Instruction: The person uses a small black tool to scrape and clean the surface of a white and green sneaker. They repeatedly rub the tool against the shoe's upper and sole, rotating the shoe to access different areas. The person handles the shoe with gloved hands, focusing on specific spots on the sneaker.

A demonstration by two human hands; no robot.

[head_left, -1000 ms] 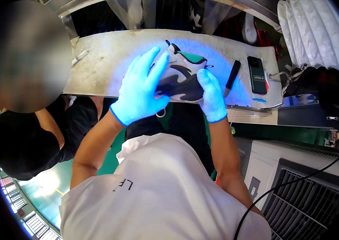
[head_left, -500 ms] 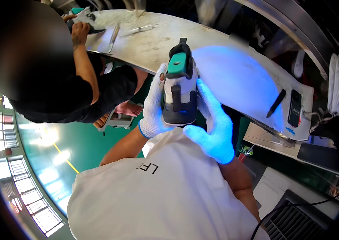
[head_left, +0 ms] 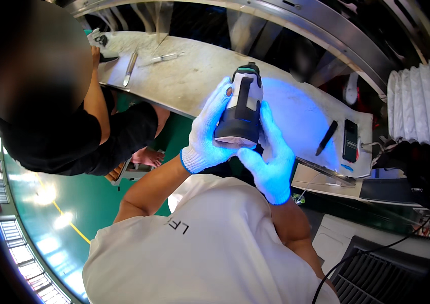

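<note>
While the shoe point(head_left: 242, 109) lies between them | left grip point(head_left: 206, 133) clasps it | right grip point(head_left: 273, 162) clasps it

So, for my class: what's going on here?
A person holds a shoe between their gloved left hand and right hand, its heel turned toward their body. A black tool and a phone lie on the table to the right. A co-worker is on the left.
</note>
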